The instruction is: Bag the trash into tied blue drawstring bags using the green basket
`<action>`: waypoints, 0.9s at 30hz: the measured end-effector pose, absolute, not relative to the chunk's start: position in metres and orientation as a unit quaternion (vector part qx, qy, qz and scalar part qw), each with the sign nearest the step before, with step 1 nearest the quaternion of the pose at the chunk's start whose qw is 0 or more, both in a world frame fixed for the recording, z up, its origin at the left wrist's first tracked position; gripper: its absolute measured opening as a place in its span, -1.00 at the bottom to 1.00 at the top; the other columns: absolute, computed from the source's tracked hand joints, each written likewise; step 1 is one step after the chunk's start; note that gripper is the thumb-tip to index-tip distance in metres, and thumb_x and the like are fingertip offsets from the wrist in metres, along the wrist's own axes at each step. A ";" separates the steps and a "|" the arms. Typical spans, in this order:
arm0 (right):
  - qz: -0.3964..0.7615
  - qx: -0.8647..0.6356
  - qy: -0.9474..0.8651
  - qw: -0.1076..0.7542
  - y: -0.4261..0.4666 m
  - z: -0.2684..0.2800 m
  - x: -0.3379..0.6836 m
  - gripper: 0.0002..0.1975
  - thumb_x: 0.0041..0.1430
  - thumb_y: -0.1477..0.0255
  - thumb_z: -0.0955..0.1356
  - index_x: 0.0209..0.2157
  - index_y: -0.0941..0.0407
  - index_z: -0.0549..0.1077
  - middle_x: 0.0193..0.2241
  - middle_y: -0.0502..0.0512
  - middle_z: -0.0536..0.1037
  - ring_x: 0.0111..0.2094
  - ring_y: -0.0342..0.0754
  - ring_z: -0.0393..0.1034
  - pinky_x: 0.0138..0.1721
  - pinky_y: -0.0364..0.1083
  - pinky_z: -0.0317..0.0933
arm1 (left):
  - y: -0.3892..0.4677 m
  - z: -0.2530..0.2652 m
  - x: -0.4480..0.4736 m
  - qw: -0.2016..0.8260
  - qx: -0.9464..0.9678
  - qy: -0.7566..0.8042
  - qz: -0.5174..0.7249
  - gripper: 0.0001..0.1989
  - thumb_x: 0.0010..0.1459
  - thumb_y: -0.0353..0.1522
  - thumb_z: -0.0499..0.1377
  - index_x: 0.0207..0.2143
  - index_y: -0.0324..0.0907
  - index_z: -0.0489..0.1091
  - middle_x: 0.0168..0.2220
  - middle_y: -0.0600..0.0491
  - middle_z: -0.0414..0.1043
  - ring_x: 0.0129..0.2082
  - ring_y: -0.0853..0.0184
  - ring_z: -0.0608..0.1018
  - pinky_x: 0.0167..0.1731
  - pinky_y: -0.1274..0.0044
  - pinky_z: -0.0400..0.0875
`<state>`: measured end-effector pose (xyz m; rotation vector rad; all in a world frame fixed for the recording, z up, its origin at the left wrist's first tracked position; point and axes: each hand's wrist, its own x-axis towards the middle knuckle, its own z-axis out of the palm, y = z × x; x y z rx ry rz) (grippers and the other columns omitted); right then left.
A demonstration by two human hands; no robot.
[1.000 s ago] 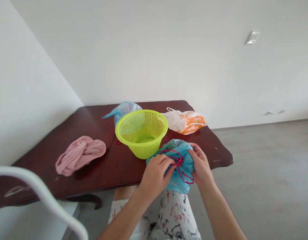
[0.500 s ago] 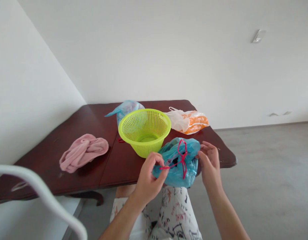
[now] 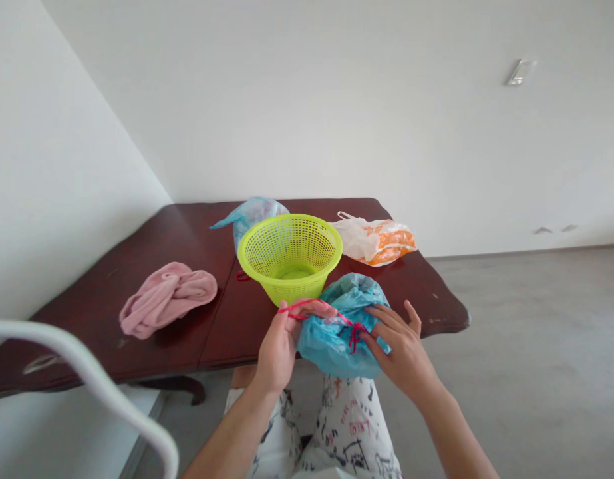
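Note:
A crinkled blue plastic bag (image 3: 336,359) sits at the table's front edge, just above my knees. A thin red string (image 3: 344,319) with a knot lies across its top. My left hand (image 3: 281,342) is at the bag's left side, with the string drawn in a loop over its fingers and thumb. On the bag's right side rests my right hand (image 3: 399,342), its fingers spread over the plastic and the fingertips close to the knot. What the bag contains is hidden. Directly behind it stands a lime-green plastic basket (image 3: 290,289), with nothing visible inside.
A folded pink cloth (image 3: 167,299) lies left on the dark wooden table (image 3: 187,239). Behind the basket is another blue bag (image 3: 257,211); a white and orange bag (image 3: 376,241) lies to the right. A curved white bar (image 3: 82,366) crosses the lower left.
My left hand has turned and the string now loops over its fingers. My right hand has moved left from the bag's edge onto its top. The string's knot sits lower.

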<state>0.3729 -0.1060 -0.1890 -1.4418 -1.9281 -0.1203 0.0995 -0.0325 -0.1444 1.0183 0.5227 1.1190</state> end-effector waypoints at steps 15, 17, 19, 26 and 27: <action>0.118 -0.508 -0.753 0.400 -0.118 -0.147 0.312 -0.65 0.64 0.59 0.21 0.22 0.02 0.51 0.17 0.21 0.74 0.18 0.10 0.70 0.17 0.04 0.53 | -0.050 -0.107 0.097 0.574 0.607 0.060 0.547 -0.65 0.77 -0.23 0.12 0.41 -0.12 0.50 -0.23 0.04 0.67 -0.26 0.36 0.67 -0.12 0.53 0.58; 0.105 -0.554 -0.738 0.371 -0.109 -0.149 0.318 -0.77 0.71 0.47 0.25 0.07 0.02 0.54 -0.06 0.14 0.75 -0.04 0.09 0.73 0.00 0.02 0.51 | -0.052 -0.095 0.091 0.565 0.614 0.065 0.546 -0.65 0.76 -0.26 0.14 0.43 -0.11 0.49 -0.21 0.04 0.66 -0.25 0.37 0.66 -0.14 0.55 0.59; 0.084 -0.582 -0.730 0.348 -0.102 -0.151 0.323 -0.76 0.72 0.40 0.28 -0.12 0.01 0.54 -0.24 0.08 0.69 -0.22 0.08 0.66 -0.15 0.00 0.43 | -0.053 -0.088 0.086 0.563 0.630 0.069 0.530 -0.65 0.76 -0.24 0.14 0.41 -0.13 0.52 -0.18 0.00 0.66 -0.20 0.35 0.67 -0.08 0.52 0.62; 0.037 -0.602 -0.677 0.422 -0.087 -0.153 0.337 -0.91 0.59 0.38 0.40 -0.13 0.01 0.49 -0.15 0.11 0.58 -0.23 0.05 0.55 -0.17 0.02 0.45 | -0.049 -0.089 0.082 0.584 0.627 0.053 0.513 -0.73 0.76 -0.29 0.12 0.28 -0.11 0.56 -0.25 0.04 0.62 -0.22 0.35 0.67 0.07 0.41 0.69; 0.037 -0.602 -0.678 0.421 -0.086 -0.152 0.340 -0.97 0.58 0.37 0.41 -0.06 0.00 0.53 -0.07 0.14 0.59 -0.19 0.07 0.57 -0.13 0.05 0.49 | -0.048 -0.091 0.082 0.581 0.625 0.054 0.518 -0.72 0.76 -0.29 0.12 0.31 -0.11 0.55 -0.26 0.05 0.60 -0.23 0.35 0.66 0.06 0.42 0.69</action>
